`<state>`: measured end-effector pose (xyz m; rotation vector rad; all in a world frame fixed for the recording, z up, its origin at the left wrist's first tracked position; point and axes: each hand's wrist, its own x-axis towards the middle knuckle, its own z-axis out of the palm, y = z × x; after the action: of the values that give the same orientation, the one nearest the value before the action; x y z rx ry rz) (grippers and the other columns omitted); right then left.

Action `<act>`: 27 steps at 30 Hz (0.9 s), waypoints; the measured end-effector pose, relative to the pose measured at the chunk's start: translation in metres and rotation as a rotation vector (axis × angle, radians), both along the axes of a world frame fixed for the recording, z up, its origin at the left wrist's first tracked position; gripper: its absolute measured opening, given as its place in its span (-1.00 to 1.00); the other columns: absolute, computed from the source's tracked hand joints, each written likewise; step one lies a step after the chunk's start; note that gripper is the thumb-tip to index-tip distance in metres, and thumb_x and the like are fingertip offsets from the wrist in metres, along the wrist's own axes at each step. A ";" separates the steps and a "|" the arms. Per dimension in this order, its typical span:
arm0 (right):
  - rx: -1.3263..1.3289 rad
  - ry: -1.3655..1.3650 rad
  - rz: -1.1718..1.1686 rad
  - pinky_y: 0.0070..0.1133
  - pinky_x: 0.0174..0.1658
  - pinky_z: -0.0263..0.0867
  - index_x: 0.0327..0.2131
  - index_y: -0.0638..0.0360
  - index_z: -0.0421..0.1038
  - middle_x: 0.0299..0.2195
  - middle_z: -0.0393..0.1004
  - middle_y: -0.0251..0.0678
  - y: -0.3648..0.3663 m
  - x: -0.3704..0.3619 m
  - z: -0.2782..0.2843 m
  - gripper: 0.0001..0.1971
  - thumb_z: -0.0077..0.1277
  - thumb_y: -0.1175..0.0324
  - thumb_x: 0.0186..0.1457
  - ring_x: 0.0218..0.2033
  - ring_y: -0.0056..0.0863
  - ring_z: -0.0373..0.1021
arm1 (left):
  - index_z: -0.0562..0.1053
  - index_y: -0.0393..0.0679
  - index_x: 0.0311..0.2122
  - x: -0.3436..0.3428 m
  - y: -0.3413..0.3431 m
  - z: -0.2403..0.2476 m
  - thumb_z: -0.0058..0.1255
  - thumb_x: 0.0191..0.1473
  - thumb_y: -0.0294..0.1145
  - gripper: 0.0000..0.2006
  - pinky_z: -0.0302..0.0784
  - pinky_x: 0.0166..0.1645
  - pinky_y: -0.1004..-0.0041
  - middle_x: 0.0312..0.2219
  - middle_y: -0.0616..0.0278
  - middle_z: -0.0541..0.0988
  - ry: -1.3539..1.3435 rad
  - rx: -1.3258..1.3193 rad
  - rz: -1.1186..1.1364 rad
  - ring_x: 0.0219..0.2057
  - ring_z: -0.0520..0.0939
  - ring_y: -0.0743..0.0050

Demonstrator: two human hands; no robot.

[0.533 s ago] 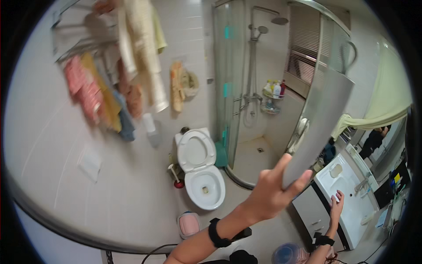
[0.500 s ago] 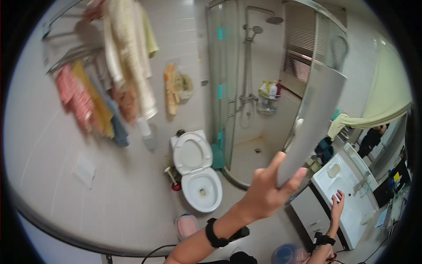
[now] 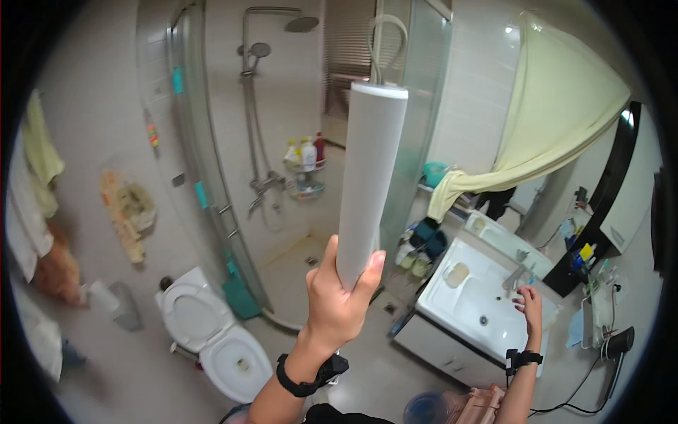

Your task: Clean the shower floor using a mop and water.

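Note:
My left hand (image 3: 332,300) is closed round the lower end of a long, pale grey-white tube (image 3: 372,169). The tube stands almost upright in front of me, and a thin pale loop (image 3: 393,39) shows at its top end; its exact kind I cannot make out. Over the right side of the white washbasin (image 3: 459,311), near the tap (image 3: 517,278), hangs my right hand (image 3: 530,307). Its fingers are loosely bent and apart, with nothing in them. Whether that hand touches the basin I cannot tell. Dark bands circle both wrists.
Left of me a toilet (image 3: 236,364) stands with its lid raised. Behind the tube is a glass shower enclosure (image 3: 212,169) with a corner shelf of bottles (image 3: 308,155). A yellow-green cloth (image 3: 544,106) drapes over the mirror. A hair dryer (image 3: 619,344) hangs at the right.
My view has swung right, toward the washbasin. The tube in my left hand has gone from leaning right to nearly upright. My right hand now appears nearer the tap.

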<state>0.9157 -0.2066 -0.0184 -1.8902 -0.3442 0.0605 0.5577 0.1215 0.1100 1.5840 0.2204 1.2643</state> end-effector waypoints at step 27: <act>0.552 -0.108 -0.088 -0.53 -0.07 0.20 -0.04 0.38 0.15 -0.16 0.33 -0.13 0.300 0.469 -0.001 -0.43 0.05 0.22 -0.07 -0.13 -0.39 0.29 | 0.21 -0.24 -0.46 0.337 0.149 -0.111 -0.14 0.08 -0.23 -0.73 0.02 -0.77 0.62 -0.84 0.33 0.23 -0.045 -0.113 0.388 -0.84 0.17 0.66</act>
<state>1.3846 0.0934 -0.0196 -1.3603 -0.3120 -0.1803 0.8948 0.2703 -0.0011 1.4567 0.5826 1.5526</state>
